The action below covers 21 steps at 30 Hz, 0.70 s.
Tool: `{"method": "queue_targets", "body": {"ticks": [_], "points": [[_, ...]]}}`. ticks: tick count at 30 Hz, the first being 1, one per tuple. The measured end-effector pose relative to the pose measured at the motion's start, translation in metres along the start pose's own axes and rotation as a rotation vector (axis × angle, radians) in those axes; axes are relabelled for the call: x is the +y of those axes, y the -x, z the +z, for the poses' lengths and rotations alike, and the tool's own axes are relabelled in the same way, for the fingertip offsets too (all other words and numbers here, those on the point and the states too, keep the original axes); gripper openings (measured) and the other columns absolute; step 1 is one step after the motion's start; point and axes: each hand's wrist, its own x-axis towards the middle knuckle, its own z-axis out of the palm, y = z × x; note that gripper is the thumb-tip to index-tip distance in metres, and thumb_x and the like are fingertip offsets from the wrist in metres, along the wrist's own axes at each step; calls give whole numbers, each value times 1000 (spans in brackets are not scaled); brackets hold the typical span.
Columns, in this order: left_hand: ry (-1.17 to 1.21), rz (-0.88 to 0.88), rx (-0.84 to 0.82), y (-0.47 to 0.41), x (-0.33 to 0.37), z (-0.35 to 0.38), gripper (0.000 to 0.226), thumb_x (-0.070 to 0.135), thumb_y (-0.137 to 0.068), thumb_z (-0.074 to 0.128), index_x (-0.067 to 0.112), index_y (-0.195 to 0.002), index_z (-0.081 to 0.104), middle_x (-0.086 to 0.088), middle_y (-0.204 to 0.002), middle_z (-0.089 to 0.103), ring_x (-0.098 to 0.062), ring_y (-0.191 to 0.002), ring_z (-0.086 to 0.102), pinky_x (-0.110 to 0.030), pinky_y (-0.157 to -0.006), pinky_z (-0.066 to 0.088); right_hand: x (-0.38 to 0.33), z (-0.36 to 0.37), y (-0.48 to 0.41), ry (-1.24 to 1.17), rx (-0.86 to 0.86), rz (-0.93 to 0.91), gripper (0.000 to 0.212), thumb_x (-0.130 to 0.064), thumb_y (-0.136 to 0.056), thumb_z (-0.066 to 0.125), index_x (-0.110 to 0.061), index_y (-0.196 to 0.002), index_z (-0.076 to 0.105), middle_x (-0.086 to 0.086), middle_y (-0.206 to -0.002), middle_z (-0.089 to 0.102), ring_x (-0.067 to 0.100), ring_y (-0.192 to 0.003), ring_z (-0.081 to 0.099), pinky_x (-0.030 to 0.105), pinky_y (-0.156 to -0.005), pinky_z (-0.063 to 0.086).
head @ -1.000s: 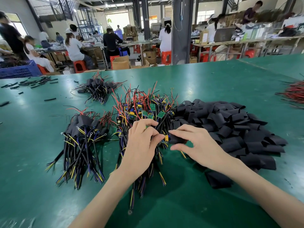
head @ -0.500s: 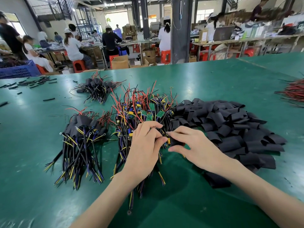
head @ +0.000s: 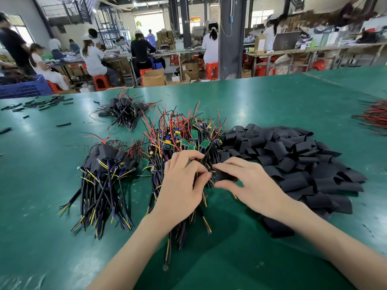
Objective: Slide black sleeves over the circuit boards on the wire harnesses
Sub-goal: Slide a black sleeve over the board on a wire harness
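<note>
Two bare forearms reach in from the near edge over the glossy green surface (head: pixel 41 195). The left hand (head: pixel 182 185) lies on top of the middle pile. Its fingers (head: pixel 188 155) are curled and pinch the board end of one wire harness (head: pixel 206 162), most of which is hidden under the hand. Just beside it, the right hand (head: pixel 249 185) grasps a flat black sleeve (head: pixel 223 174) between thumb and forefinger. The sleeve's mouth meets the left fingertips; how far it sits over the board cannot be told.

Under and beyond the hands lies the loose pile of bare harnesses (head: pixel 180 139), a tangle of red, black, yellow and blue wires with small green circuit boards (head: pixel 193 133) showing. Touching it on the right is a wide heap of empty black sleeves (head: pixel 293 160). To the left, apart from the middle pile, sits a bundle of harnesses already sleeved in black (head: pixel 106 162). A second such bundle (head: pixel 123 109) lies farther back. Short black tube pieces (head: pixel 46 102) are scattered at the far left, and a bundle of red wires (head: pixel 374 118) is at the right edge. Past the surface stand a blue plastic crate (head: pixel 23 87), orange stools (head: pixel 100 81) and seated workers at benches (head: pixel 93 57).
</note>
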Motion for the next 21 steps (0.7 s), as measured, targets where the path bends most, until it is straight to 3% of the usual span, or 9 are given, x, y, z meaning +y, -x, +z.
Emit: {"method": "queue_targets", "body": {"ticks": [12,15,18,21], "points": [[5,40,11,0,-1,5,8,14,-85,68,9,-79,66,2,-113,56,-11,-107,39,-36,-92,32,5,5,1,73,-23,-22,35,-26,-84,69,-8,-114,63,1,-100,60,4,-77,44,17,-74,36],[-16,68,38,0,0,4,10,16,-85,68,9,-78,65,2,-112,57,-12,-106,40,-36,-93,31,3,6,1,67,-30,-24,44,-26,-85,68,-10,-124,58,1,-110,57,15,-94,55,21,-85,40],[-69,166,187,-6,2,-10,16,19,-84,64,8,-74,63,-3,-109,59,-18,-105,46,-35,-92,32,2,5,1,107,21,-40,70,-32,-84,67,-13,-143,36,6,-139,41,15,-123,42,23,-103,28],[-146,145,512,-17,-11,-38,16,16,-84,64,7,-70,63,-10,-108,59,-22,-106,47,-31,-95,28,5,0,0,243,177,29,78,-39,-86,60,-11,-148,22,13,-152,19,25,-138,23,33,-113,15]]}}
